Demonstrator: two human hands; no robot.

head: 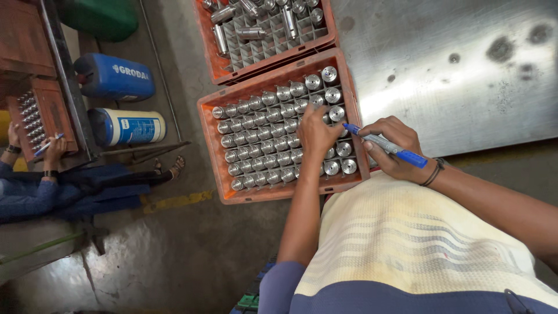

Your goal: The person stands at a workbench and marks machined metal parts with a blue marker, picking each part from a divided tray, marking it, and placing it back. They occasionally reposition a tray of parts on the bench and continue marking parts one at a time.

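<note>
An orange crate (216, 152) with a divider grid sits in front of me, filled with several shiny metal cylinders (273, 145) standing upright. My left hand (317, 135) rests on the cylinders near the crate's right side, fingers curled over them. My right hand (390, 150) hovers by the crate's right rim and grips a blue marker (386, 144), its tip pointing left toward the cylinders next to my left fingers.
A second orange crate (216, 64) behind holds a few loose cylinders. A steel sheet (453, 70) lies at right. Blue drums (116, 75) lie at left, where another person (40, 192) in blue holds a pen over a wooden box of parts (55, 113). A striped cloth (407, 232) covers my lap.
</note>
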